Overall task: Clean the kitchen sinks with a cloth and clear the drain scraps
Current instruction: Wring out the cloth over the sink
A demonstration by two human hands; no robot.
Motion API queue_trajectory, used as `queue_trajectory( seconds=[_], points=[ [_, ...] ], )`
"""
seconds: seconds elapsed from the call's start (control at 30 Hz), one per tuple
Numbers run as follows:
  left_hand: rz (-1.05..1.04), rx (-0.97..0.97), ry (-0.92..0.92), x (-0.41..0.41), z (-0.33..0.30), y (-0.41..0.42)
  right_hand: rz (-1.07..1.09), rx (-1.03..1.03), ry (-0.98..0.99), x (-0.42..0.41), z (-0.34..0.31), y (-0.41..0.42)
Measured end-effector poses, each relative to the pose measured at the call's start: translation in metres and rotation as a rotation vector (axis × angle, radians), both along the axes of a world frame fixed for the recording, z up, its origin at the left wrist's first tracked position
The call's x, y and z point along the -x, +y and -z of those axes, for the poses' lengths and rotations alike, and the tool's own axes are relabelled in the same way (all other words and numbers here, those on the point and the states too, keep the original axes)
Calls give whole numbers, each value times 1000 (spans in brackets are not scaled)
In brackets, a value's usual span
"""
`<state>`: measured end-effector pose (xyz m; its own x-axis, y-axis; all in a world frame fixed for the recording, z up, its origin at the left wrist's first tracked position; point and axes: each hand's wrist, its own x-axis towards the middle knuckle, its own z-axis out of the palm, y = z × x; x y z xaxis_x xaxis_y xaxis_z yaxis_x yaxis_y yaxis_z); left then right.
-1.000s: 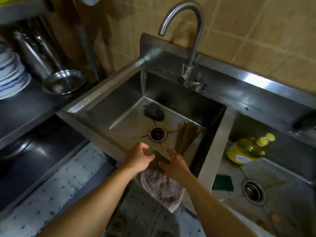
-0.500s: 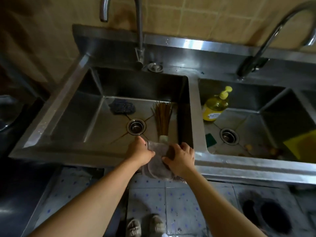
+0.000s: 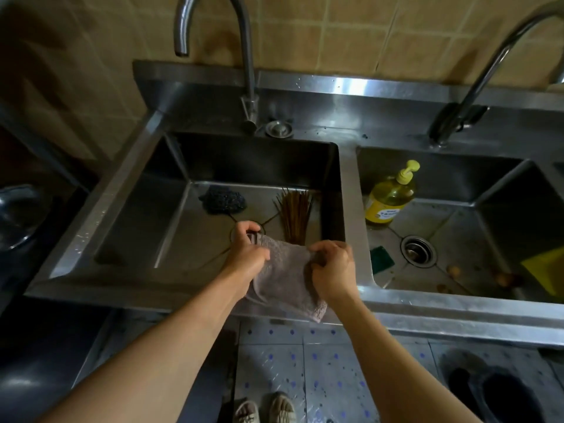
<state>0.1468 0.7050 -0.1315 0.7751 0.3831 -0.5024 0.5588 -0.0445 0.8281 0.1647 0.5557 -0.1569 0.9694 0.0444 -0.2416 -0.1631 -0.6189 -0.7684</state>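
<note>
A grey cloth (image 3: 285,279) hangs over the front rim of the left sink (image 3: 128,282), held up between both hands. My left hand (image 3: 245,254) grips its left top corner, just in front of the left drain, which it mostly hides. My right hand (image 3: 331,268) pinches the right top corner near the divider between the sinks. The right sink (image 3: 457,303) has an open drain (image 3: 417,251) and several brown scraps (image 3: 454,271) on its floor.
In the left sink lie a dark scouring pad (image 3: 224,200) and a bundle of brown sticks (image 3: 295,213). The right sink holds a yellow soap bottle (image 3: 389,195), a green sponge (image 3: 381,259) and a yellow object (image 3: 547,268). Two taps (image 3: 244,56) rise behind.
The view has swung from the left sink to both sinks. My hands have lifted the cloth and spread it apart between them over the front rim.
</note>
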Motion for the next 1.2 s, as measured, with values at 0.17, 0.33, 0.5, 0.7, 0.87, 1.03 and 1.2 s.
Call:
queue_trajectory(
  seconds=[0.17, 0.33, 0.5, 0.7, 0.87, 1.03, 1.2],
  points=[
    [3, 118, -132, 2, -29, 29, -381, -226, 136, -11, -35, 29],
    [-81, 245, -182, -1, -44, 58, -495, 45, -10, -18, -47, 64],
    [277, -81, -151, -1, -46, 94, -455, 75, -200, -24, -47, 92],
    [260, -370, -105, -7, -36, 155, -457, 123, -194, -23, -45, 149],
    [264, -320, -114, -6, -25, 217, -470, 213, -175, -19, -44, 218],
    [298, -375, -190, -7, -14, 266, -455, 143, -101, -12, -43, 270],
    [356, -397, -130, -9, 7, 288, -372, 136, -53, -6, -23, 291]
  ],
)
